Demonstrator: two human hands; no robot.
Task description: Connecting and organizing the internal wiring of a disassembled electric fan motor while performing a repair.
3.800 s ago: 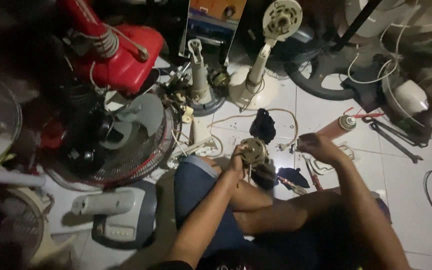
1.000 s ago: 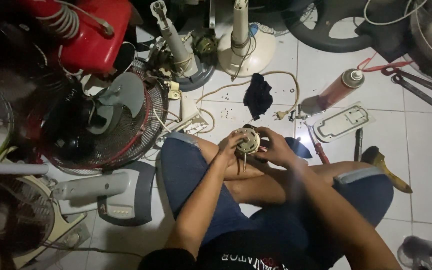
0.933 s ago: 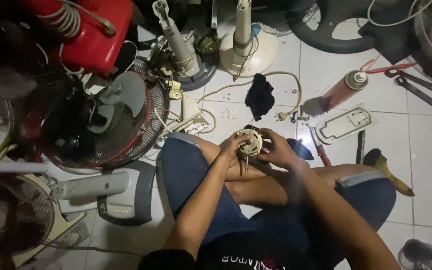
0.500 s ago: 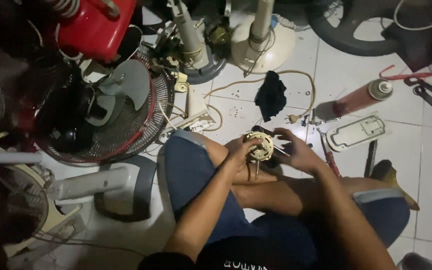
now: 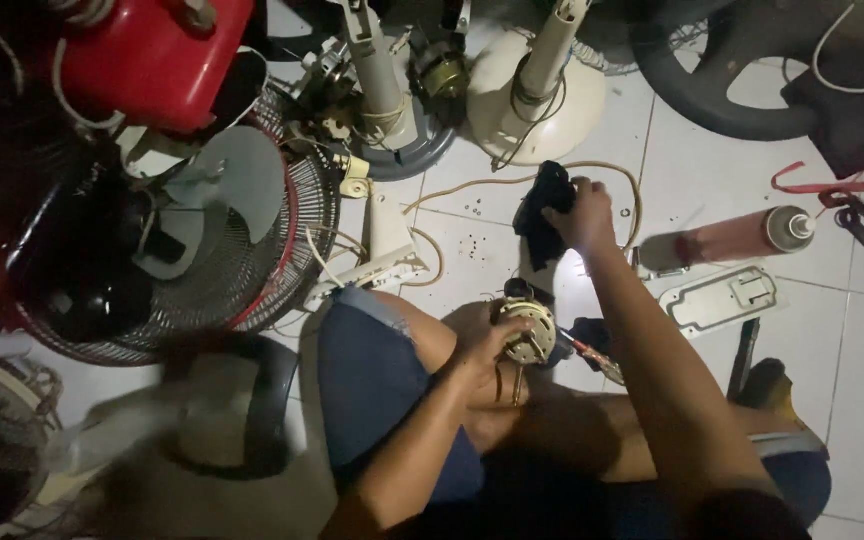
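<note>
Out front on the tiles, right hand grips the dark cloth, while left hand, nearer the lap, holds the fan motor w/ fingers wrapped.

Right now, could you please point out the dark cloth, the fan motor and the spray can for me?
dark cloth (image 5: pixel 544 205), head view, on its middle folds.
fan motor (image 5: pixel 526 332), head view, on its round pale face.
spray can (image 5: pixel 727 238), head view, on its reddish body.

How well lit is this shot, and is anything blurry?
Head view: a bright pool of light falls on the floor tiles around the right hand gripping a dark cloth; the left edge sinks into shadow; the fan base at lower left is smeared by motion blur.
</note>
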